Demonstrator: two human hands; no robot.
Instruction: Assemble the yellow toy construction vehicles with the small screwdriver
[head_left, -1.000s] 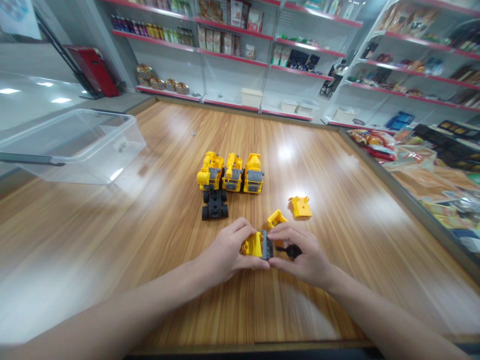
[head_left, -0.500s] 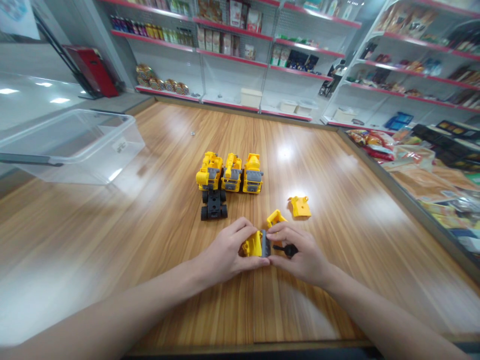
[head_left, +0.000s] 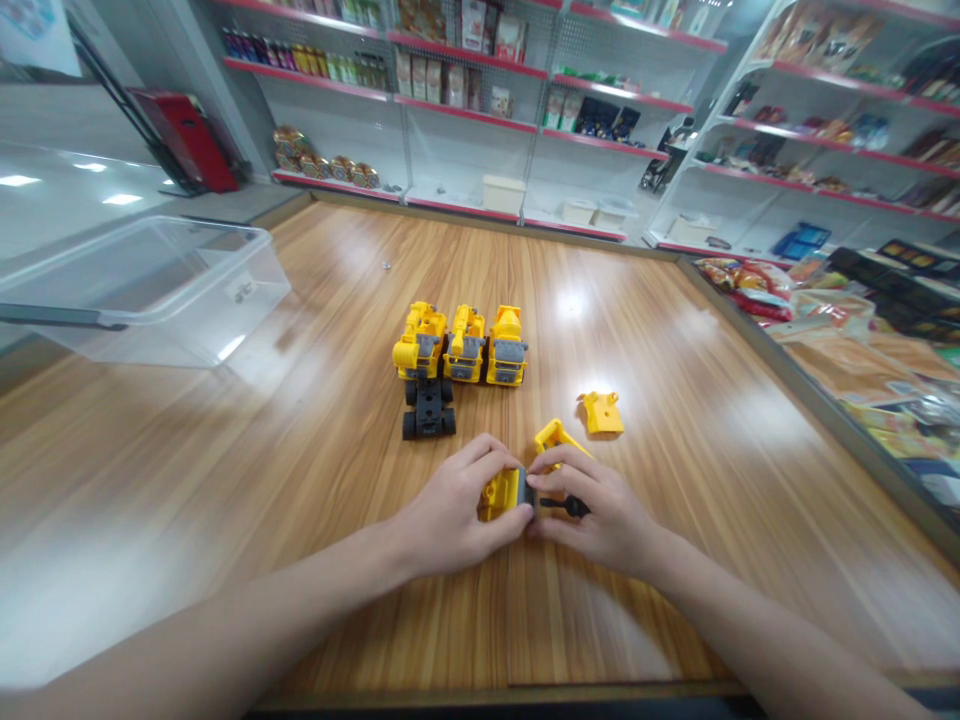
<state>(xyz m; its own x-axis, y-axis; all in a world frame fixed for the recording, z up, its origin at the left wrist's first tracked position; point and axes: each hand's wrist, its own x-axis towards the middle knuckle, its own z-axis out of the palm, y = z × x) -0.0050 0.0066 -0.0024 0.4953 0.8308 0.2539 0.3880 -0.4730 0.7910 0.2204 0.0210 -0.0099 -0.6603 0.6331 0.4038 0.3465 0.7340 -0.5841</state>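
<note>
While the left hand (head_left: pixel 463 508) grips a yellow-and-grey toy part (head_left: pixel 504 492) near the counter's (head_left: pixel 450 640) six o'clock, the right hand (head_left: pixel 606 505) holds its grey edge | black wheeled chassis (head_left: pixel 429 406): eleven o'clock of part | loose yellow piece (head_left: pixel 602 414): two o'clock

I'm getting pink-edged shelves (head_left: pixel 466 115) out back on my feed, shiny floor (head_left: pixel 64 195) left, bright glare (head_left: pixel 571 303) on the wooden table (head_left: pixel 337 290).
</note>
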